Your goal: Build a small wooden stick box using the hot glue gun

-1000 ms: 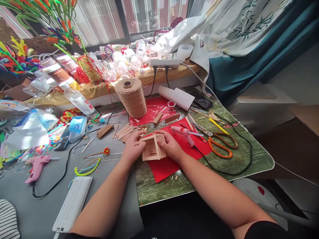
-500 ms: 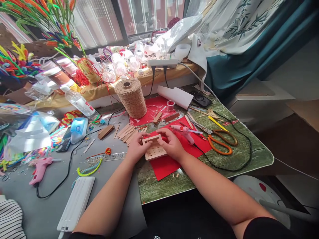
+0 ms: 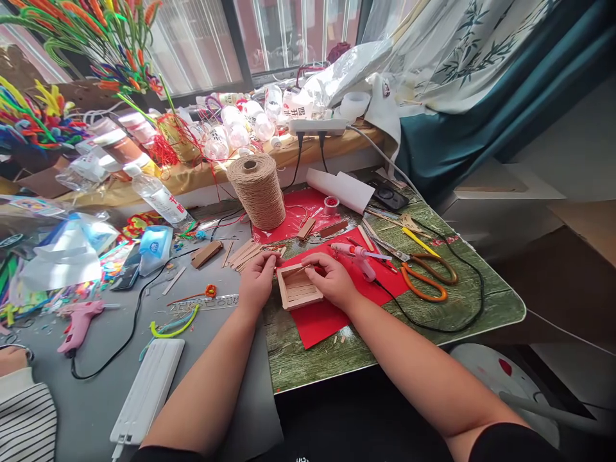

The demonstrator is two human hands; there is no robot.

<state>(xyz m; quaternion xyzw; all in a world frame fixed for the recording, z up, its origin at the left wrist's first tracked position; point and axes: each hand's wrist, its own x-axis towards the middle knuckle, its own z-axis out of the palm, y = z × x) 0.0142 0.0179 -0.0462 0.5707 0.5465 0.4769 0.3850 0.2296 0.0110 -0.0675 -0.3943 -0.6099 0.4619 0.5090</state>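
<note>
A small open box of glued craft sticks [image 3: 302,299] rests tilted over a red sheet [image 3: 315,327], its slatted inside facing me. My right hand [image 3: 333,280] is closed on its right side, thumb over the top edge; a thin sliver of wood shows by the thumb. Just left of the box, my left hand [image 3: 257,282] is apart from it, thumb and forefinger pressed together; whatever they pinch is hidden. Beyond that hand lies a fan of loose craft sticks [image 3: 244,255]. A pink glue gun [image 3: 355,253] lies to the right of my right hand.
Orange-handled scissors [image 3: 426,294] and a yellow pen [image 3: 420,242] lie at the right. Behind stands a twine spool [image 3: 257,196]. A second glue gun [image 3: 81,326], a white power strip [image 3: 148,388] and another person's striped sleeve [image 3: 26,410] are at left. Black cords cross the table.
My left hand has let go of the box and shifted slightly left. My right hand still holds the box. At the lower left, more of the other person's arm has come into view.
</note>
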